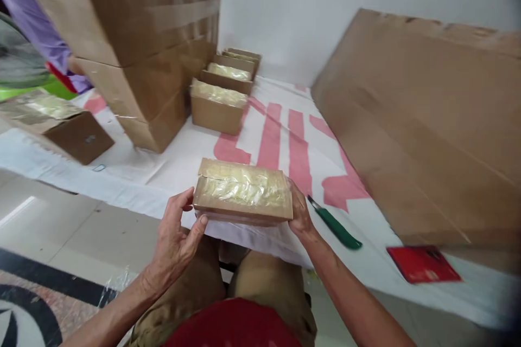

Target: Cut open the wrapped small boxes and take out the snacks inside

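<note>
Left hand point(177, 238) and right hand point(300, 211) raised, forearms converging, fingers curled in facing grip

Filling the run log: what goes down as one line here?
left hand: holds box | right hand: holds box | cutter: on sheet

Green-handled cutter point(336, 225), red card point(423, 264), stacked cartons point(138, 49) — row of small open boxes point(220, 105) behind, flat cardboard sheet point(431, 119)

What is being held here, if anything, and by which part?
A small cardboard box, gripped at its two short ends: left hand on the left end, right hand on the right end.
</note>
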`<state>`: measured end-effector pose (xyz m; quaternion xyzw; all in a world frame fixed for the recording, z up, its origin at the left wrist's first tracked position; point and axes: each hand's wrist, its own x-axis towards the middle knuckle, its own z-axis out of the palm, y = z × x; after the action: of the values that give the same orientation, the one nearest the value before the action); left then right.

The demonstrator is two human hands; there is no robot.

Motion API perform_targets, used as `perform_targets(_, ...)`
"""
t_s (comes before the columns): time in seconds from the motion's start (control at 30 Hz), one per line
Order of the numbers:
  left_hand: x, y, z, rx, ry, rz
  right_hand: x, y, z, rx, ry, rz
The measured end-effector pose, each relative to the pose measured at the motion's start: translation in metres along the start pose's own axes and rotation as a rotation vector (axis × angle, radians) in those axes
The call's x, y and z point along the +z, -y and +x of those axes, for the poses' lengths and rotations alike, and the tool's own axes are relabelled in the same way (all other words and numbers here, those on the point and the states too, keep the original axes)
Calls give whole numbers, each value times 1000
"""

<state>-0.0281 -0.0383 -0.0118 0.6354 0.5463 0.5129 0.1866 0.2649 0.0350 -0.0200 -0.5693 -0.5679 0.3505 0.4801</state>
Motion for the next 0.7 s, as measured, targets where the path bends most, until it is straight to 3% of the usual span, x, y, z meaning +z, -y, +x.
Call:
perform_targets(0.1, 22, -12, -10, -7, 49, -23, -32, -4, -16, 49, -57, -17)
perform_targets(0.2, 30, -9, -17, -71, 60, -70, -65, -11, -29, 27, -90, -61)
perform_targets(0.3, 28, -5, -15, -112, 30, -101, -107, -27, -43, -23, -160, -304)
perform_targets(0.4, 27, -13, -2, -62, -12, -81, -142, -55, -53, -70, -175, -639)
perform_targets(0.53, 40, -25, 24, 1, -26, -81, -155, -90, -56, -54, -85, -949)
perform_targets(0.7, 59, -23, 41, -58, 30, -109, -158, -108, -52, -100, -77, -904)
